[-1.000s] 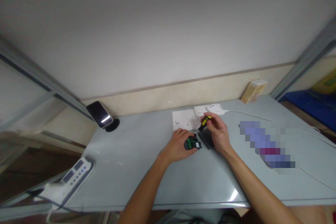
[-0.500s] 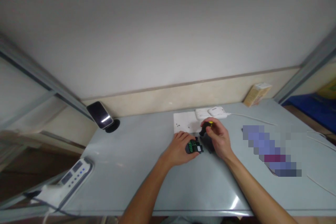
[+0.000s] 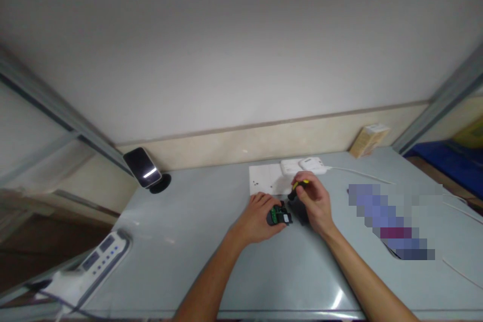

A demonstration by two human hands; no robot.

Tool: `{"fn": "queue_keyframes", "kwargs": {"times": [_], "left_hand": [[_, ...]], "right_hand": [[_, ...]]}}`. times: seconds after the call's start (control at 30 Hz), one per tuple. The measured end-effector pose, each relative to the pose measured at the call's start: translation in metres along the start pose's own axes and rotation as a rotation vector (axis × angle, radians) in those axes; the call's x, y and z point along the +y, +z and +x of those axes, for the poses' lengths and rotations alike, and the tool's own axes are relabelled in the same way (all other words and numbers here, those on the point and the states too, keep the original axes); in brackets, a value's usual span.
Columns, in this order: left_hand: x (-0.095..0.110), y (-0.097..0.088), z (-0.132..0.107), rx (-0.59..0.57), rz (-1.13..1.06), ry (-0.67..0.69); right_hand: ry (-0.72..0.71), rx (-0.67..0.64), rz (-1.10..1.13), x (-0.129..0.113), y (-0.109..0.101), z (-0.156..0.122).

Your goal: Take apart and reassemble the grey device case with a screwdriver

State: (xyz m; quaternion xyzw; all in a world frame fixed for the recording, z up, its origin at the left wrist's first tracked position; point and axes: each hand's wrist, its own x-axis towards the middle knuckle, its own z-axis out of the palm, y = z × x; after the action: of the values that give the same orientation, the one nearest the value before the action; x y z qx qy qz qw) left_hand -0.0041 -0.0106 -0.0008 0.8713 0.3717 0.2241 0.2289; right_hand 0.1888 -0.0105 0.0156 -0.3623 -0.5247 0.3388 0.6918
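Observation:
My left hand rests on the grey table with its fingers closed round a small dark device with a green circuit board. Just to its right, my right hand is closed on a short screwdriver with a yellow and black handle, held over the device. A dark flat part lies under the right hand, partly hidden by it.
Behind the hands lie a white paper sheet with tiny dark specks and a white box with a cable running right. A phone on a stand sits back left, a power strip front left, a carton back right.
Both hands have stayed on the device. The right hand has turned the screwdriver slightly, so less of the yellow handle shows. The view has shifted a little.

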Motion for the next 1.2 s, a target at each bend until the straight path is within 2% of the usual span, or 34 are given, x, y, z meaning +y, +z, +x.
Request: {"fn": "queue_keyframes", "kwargs": {"times": [0.13, 0.3, 0.4, 0.57, 0.7, 0.97, 1.2], "left_hand": [[-0.0003, 0.0004, 0.0000, 0.007, -0.004, 0.008], [0.0003, -0.0001, 0.0011, 0.005, -0.005, 0.002], [-0.0001, -0.0001, 0.0012, 0.011, -0.002, 0.012], [-0.0006, 0.0007, 0.0010, 0.017, 0.004, 0.014], [-0.0012, 0.0010, 0.0010, 0.021, -0.002, 0.030], [-0.0007, 0.0006, 0.0013, 0.013, 0.011, 0.010], [-0.0021, 0.0038, 0.0004, 0.025, 0.007, 0.001]], "right_hand": [[0.047, 0.037, -0.006, -0.0002, -0.0025, 0.0024], [0.181, 0.036, 0.091, 0.0051, -0.0055, 0.0009], [0.214, 0.043, 0.136, 0.0066, -0.0052, 0.0003], [0.151, 0.032, 0.094, 0.0038, -0.0037, 0.0009], [0.055, 0.085, 0.002, 0.0042, -0.0055, 0.0032], [0.194, 0.001, 0.148, 0.0056, -0.0054, 0.0023], [0.058, 0.038, 0.052, 0.0042, -0.0001, 0.0036]]}}
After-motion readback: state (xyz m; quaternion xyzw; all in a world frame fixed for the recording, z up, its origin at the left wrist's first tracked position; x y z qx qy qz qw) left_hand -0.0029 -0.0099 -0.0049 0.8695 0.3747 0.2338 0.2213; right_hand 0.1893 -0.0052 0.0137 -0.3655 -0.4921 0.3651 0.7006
